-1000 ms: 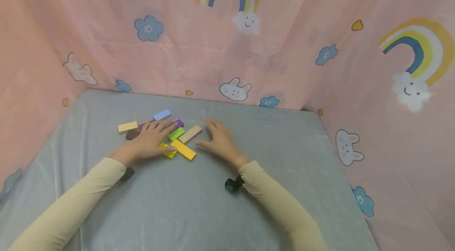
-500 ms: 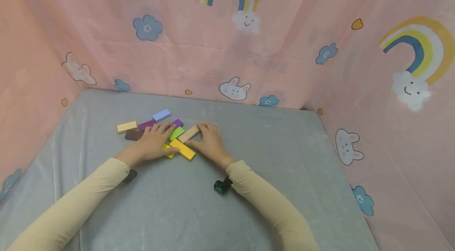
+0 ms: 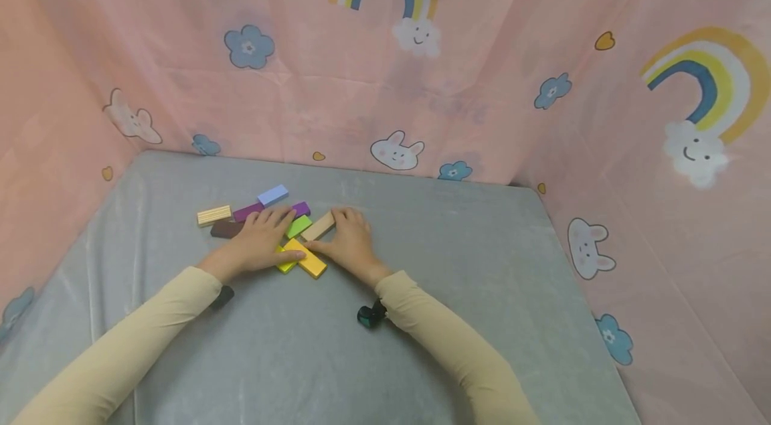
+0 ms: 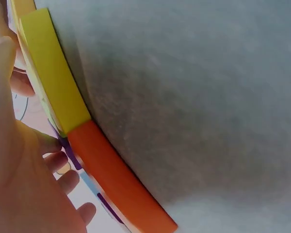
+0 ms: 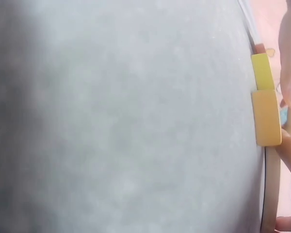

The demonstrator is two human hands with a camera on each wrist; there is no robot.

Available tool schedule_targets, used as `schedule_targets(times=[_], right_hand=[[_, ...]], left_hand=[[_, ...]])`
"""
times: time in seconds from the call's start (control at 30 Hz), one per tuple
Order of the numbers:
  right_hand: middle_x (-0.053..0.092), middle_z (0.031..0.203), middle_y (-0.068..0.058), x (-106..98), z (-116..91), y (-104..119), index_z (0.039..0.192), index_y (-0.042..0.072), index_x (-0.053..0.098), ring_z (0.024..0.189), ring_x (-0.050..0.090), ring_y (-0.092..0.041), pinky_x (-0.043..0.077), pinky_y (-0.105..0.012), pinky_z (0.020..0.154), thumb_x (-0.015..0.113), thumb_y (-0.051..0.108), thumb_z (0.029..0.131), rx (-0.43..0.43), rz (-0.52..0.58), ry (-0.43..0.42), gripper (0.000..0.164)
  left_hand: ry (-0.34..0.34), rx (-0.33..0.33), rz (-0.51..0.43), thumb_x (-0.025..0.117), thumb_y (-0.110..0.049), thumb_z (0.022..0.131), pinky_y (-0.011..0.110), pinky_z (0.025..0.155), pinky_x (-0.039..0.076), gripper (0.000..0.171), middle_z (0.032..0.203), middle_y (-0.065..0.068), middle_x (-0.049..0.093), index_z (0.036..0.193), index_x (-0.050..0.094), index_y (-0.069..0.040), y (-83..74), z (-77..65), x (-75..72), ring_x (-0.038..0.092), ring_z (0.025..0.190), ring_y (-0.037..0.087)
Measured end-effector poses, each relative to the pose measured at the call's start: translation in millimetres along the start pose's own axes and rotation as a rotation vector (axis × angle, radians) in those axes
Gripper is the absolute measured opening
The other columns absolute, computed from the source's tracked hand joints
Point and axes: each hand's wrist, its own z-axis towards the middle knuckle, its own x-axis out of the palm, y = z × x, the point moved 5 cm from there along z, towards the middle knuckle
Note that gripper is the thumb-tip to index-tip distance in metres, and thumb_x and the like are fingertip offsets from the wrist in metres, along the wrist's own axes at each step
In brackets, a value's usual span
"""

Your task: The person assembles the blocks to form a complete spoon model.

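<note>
In the head view my left hand (image 3: 255, 244) lies over the left part of a cluster of coloured blocks, fingers spread loosely, thumb over the yellow-orange block (image 3: 306, 259). Under it a lime-yellow block (image 3: 286, 267) shows partly; in the left wrist view an orange-red block (image 4: 119, 179) adjoins that yellow block (image 4: 53, 73). My right hand (image 3: 352, 244) grips the plain wooden block (image 3: 317, 227), thumb at its near end and fingers at its far end. That thumb also touches the yellow-orange block (image 5: 267, 119). A green block (image 3: 298, 227) lies between the hands.
Behind the left hand are purple blocks (image 3: 247, 212), a light-blue block (image 3: 273, 195), a dark brown block (image 3: 226, 229) and a striped wooden block (image 3: 213, 215). All lie on a grey cloth-covered table (image 3: 289, 358). Pink printed curtains (image 3: 482, 77) enclose its back and sides.
My right hand has moved left onto the plain wooden block, its thumb and fingers closing round it. The yellow-orange block has shifted slightly left and nearer. My left hand has slid a little right.
</note>
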Motion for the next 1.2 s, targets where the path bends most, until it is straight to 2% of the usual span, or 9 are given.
schedule_targets(times=[0.23, 0.4, 0.63, 0.83, 0.97, 1.2], right_hand=[[0.052, 0.132, -0.011, -0.2, -2.3, 1.7, 0.145, 0.008, 0.046, 0.123, 0.05, -0.026, 0.042, -0.045, 0.107, 0.075, 0.067, 0.074, 0.034, 0.005, -0.026, 0.097], [0.054, 0.132, -0.014, -1.2, -2.3, 3.3, 0.141, 0.003, 0.048, 0.123, 0.05, -0.028, 0.043, -0.045, 0.108, 0.077, 0.065, 0.072, 0.035, 0.007, -0.052, 0.097], [0.052, 0.131, -0.015, -2.9, 0.1, -0.7, 0.141, 0.002, 0.048, 0.12, 0.05, -0.027, 0.045, -0.042, 0.105, 0.081, 0.061, 0.071, 0.036, 0.051, -0.037, 0.097], [0.048, 0.132, -0.015, -9.8, 4.3, -9.6, 0.143, 0.002, 0.044, 0.118, 0.052, -0.025, 0.049, -0.039, 0.105, 0.084, 0.049, 0.071, -0.003, 0.187, -0.021, 0.095], [0.044, 0.136, -0.015, -16.5, 4.8, -16.4, 0.145, 0.002, 0.042, 0.121, 0.052, -0.026, 0.048, -0.041, 0.108, 0.085, 0.044, 0.072, -0.04, 0.261, 0.0, 0.095], [0.042, 0.137, -0.015, -32.9, 2.7, -33.2, 0.146, 0.004, 0.041, 0.121, 0.051, -0.027, 0.048, -0.043, 0.106, 0.087, 0.04, 0.071, -0.065, 0.286, 0.032, 0.094]], left_hand=[[-0.024, 0.014, 0.002, 0.05, -0.068, 0.091, 0.069, 0.113, 0.025, 0.095, 0.159, 0.022, 0.03, 0.155, 0.027, -0.002, -5.3, 2.8, -0.1, 0.029, 0.145, 0.045], [-0.03, 0.002, 0.011, 0.05, -0.067, 0.092, 0.069, 0.113, 0.026, 0.092, 0.157, 0.022, 0.032, 0.155, 0.029, -0.003, -6.9, 4.9, 1.7, 0.03, 0.144, 0.046], [-0.033, -0.01, 0.019, 0.051, -0.066, 0.092, 0.07, 0.113, 0.026, 0.091, 0.158, 0.022, 0.032, 0.155, 0.028, -0.004, -9.0, 4.6, 2.5, 0.031, 0.144, 0.046], [-0.045, -0.004, 0.023, 0.052, -0.065, 0.092, 0.069, 0.112, 0.028, 0.089, 0.157, 0.023, 0.034, 0.154, 0.03, -0.004, -10.4, 3.5, -0.3, 0.033, 0.142, 0.046], [-0.04, -0.008, 0.027, 0.052, -0.065, 0.092, 0.069, 0.112, 0.028, 0.089, 0.157, 0.022, 0.035, 0.154, 0.031, -0.004, -9.5, 2.7, -2.9, 0.033, 0.142, 0.046], [-0.034, -0.004, 0.018, 0.052, -0.063, 0.093, 0.069, 0.114, 0.026, 0.088, 0.157, 0.023, 0.034, 0.154, 0.031, -0.004, -9.4, 2.5, -4.4, 0.033, 0.143, 0.047]])
